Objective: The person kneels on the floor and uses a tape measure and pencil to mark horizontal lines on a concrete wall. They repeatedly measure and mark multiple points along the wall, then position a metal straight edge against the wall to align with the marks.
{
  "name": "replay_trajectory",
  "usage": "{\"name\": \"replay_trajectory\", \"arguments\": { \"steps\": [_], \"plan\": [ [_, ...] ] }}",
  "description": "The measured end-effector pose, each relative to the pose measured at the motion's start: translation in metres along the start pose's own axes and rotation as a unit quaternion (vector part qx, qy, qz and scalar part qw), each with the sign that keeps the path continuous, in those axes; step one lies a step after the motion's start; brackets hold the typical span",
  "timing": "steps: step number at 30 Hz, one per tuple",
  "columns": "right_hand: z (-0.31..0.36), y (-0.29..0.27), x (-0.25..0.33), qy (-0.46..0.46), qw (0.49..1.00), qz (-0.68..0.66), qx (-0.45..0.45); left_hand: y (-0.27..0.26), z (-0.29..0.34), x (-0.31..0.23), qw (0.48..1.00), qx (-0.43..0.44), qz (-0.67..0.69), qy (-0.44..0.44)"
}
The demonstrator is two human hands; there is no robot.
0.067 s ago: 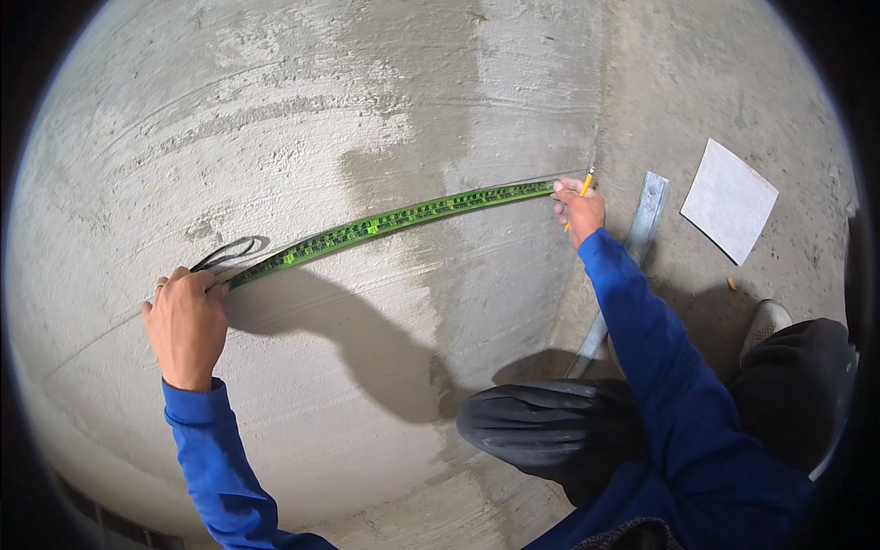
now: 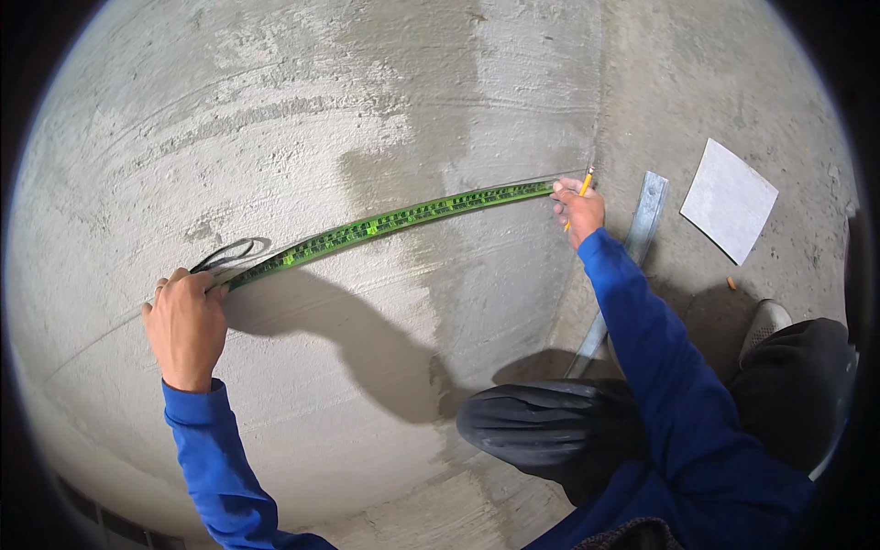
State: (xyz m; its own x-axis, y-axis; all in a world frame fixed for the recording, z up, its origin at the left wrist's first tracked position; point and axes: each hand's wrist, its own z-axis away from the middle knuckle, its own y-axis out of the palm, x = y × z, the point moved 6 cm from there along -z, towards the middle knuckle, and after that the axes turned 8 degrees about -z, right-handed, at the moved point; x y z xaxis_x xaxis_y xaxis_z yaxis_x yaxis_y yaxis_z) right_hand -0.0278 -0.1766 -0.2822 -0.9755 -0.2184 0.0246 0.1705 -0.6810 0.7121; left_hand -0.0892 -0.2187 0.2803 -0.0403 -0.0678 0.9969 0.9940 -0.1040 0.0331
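A green tape measure blade point(image 2: 385, 223) with dark markings stretches along the rough plastered wall point(image 2: 302, 394), curving slightly in view. At its left end my left hand point(image 2: 188, 321) is closed over the tape measure, whose case is hidden beneath the palm. A black wrist strap point(image 2: 225, 253) loops out above the fingers. Near the wall's right-hand corner, my right hand point(image 2: 582, 209) pinches the other end of the blade. That hand also has a yellow pencil point(image 2: 586, 185) between its fingers, eraser end up.
On the concrete floor point(image 2: 706, 82) to the right lie a long metal profile point(image 2: 647, 215) and a pale square tile point(image 2: 731, 202). A small orange piece point(image 2: 731, 284) rests near my shoe point(image 2: 768, 323). My bent knee point(image 2: 513, 422) is close to the wall. A damp grey patch point(image 2: 440, 266) marks the plaster.
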Motion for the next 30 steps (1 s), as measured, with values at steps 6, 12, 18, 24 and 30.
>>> {"name": "replay_trajectory", "arguments": {
  "steps": [6,12,18,24,30],
  "plan": [
    [-0.0045,0.004,0.0046,-0.004,1.0,0.022,0.012,-0.0009,-0.0058,-0.0003,1.0,0.016,0.0,-0.004],
    [-0.0048,0.0049,0.0065,-0.002,1.0,0.021,0.013,0.0025,-0.0027,-0.0001,1.0,0.03,0.007,0.004],
    [-0.0051,0.0056,0.005,-0.008,1.0,0.01,0.014,0.0022,-0.0035,0.0005,1.0,0.016,-0.01,0.002],
    [-0.0059,0.0046,0.0034,-0.001,1.0,0.006,0.02,-0.0001,-0.003,-0.0009,1.0,0.016,0.002,-0.003],
    [-0.0065,0.005,-0.0011,-0.001,1.0,-0.011,0.027,0.0024,-0.003,0.0004,1.0,0.007,-0.003,-0.011]
  ]
}}
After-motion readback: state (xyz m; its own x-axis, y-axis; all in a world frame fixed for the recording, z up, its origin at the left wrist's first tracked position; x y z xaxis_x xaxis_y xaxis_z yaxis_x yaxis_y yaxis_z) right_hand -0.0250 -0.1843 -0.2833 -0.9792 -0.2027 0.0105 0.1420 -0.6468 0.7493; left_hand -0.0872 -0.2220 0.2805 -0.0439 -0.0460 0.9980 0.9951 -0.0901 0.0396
